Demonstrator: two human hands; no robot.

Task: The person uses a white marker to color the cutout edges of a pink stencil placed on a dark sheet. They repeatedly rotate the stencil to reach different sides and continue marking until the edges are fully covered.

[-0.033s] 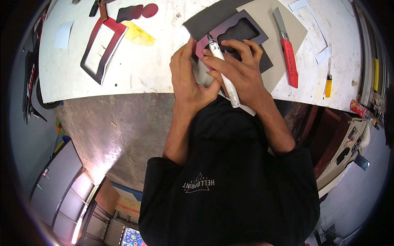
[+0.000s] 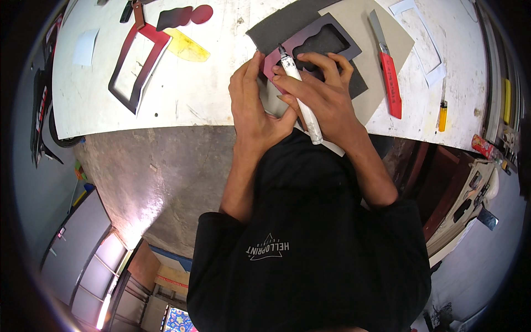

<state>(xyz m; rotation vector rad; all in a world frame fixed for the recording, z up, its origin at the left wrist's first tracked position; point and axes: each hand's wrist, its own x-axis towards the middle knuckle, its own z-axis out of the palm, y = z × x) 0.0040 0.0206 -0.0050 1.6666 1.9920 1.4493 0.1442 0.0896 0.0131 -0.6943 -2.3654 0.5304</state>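
Note:
A flat purple-to-dark-grey panel [image 2: 348, 51] with wavy-edged cut-outs lies at the table's near edge, over dark and beige sheets. My left hand [image 2: 253, 105] is curled about its left end, with fingertips at the edge and the thumb pointing right, near my right thumb. My right hand [image 2: 332, 102] has a stained white pen-like tool [image 2: 301, 97] between its fingers. The tool's dark tip points away, over the panel, while other fingertips of that hand rest around a cut-out. Both palms hide the panel's near part.
A red-handled knife [image 2: 390, 83] lies on the beige sheet [image 2: 368, 33] to the right, with a yellow lighter [image 2: 443, 116] beyond. At left are a red-and-black frame [image 2: 124, 69], a yellow piece [image 2: 188, 46] and dark red cut pieces [image 2: 176, 18]. The white table [image 2: 193, 99] ends close to me.

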